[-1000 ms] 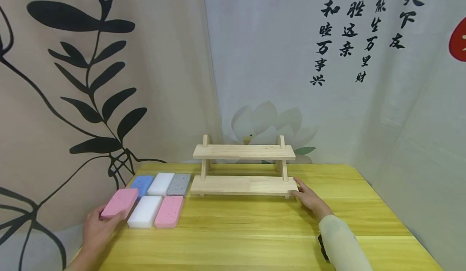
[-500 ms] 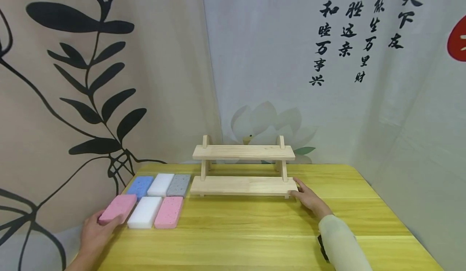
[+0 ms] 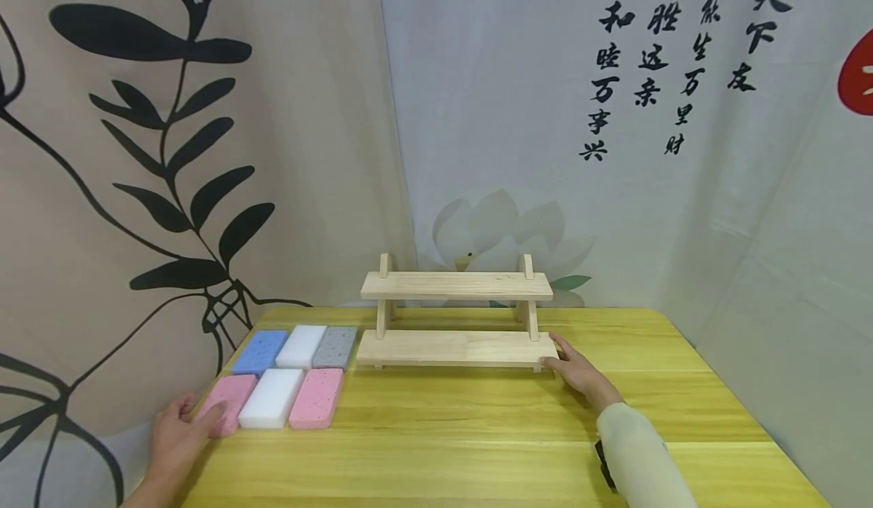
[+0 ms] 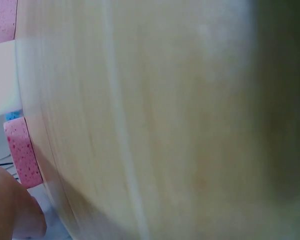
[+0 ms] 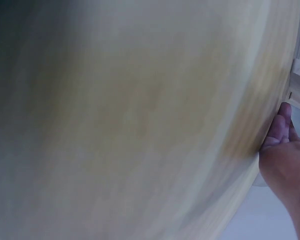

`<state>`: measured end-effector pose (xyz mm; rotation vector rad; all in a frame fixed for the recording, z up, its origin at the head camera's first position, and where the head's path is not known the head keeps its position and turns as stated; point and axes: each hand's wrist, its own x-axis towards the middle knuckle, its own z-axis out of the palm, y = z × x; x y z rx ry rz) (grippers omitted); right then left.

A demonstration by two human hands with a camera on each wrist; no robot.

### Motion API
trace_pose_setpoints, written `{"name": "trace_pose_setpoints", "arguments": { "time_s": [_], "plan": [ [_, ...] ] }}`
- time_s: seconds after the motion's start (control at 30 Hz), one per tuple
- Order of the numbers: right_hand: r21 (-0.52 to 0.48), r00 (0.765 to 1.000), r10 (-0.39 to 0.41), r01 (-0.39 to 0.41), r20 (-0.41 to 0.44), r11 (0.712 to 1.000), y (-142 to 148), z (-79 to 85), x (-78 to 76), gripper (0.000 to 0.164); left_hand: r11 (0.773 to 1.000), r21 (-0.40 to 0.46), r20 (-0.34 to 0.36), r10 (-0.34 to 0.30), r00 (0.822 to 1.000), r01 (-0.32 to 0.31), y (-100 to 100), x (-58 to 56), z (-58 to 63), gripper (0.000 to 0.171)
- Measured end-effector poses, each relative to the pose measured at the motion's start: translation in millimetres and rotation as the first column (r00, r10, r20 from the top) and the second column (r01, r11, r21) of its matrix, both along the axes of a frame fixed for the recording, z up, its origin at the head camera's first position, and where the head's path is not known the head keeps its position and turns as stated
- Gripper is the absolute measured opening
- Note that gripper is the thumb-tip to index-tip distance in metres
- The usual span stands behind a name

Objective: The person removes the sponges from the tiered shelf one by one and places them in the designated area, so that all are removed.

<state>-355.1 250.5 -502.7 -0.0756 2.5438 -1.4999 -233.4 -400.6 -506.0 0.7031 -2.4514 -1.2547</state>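
At the table's left edge my left hand (image 3: 173, 432) is beside a pink sponge (image 3: 230, 400) that lies flat, its thumb near the sponge's front side and its fingers loosely spread. In the left wrist view a gap shows between that hand (image 4: 15, 205) and the pink sponge (image 4: 24, 152). My right hand (image 3: 583, 379) holds the right end of the lower board of a two-tier wooden shelf (image 3: 457, 347), thumb in front and fingers at the end. The right wrist view shows this hand (image 5: 285, 150) at the shelf's end.
Beside the left pink sponge lie a white sponge (image 3: 271, 398) and another pink sponge (image 3: 317, 398). Behind them are blue (image 3: 261, 352), white (image 3: 301, 346) and grey (image 3: 335, 347) sponges. A printed curtain (image 3: 327, 152) hangs behind the wooden table (image 3: 443, 447).
The left hand has lowered the tilted pink sponge onto the table, in front of the blue one, and its fingers have loosened. The right hand has stayed on the shelf.
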Motion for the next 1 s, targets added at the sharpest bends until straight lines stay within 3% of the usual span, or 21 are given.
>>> {"name": "trace_pose_setpoints", "arguments": {
  "time_s": [0.3,0.53,0.77,1.0],
  "plan": [
    [0.007,1.0,-0.001,0.001,0.003,1.0,0.4,0.6,-1.3,0.082,0.999,0.017,-0.035,-0.028,0.999,0.029,2.6,-2.3,12.5,0.092],
    [0.024,1.0,-0.003,0.003,-0.002,1.0,2.8,0.7,-0.2,0.082,0.998,0.006,-0.058,-0.07,0.996,0.07,13.6,-12.5,19.5,0.087],
    [0.037,0.998,-0.027,0.029,-0.048,0.999,0.7,4.5,4.4,0.078,0.992,0.012,-0.111,-0.121,0.986,0.123,41.8,-24.5,34.1,0.082],
    [-0.009,0.997,-0.037,0.036,-0.072,0.999,-1.4,24.3,11.9,0.07,0.978,0.067,-0.19,-0.182,0.965,0.198,81.7,-46.8,53.1,0.079]
  ]
}}
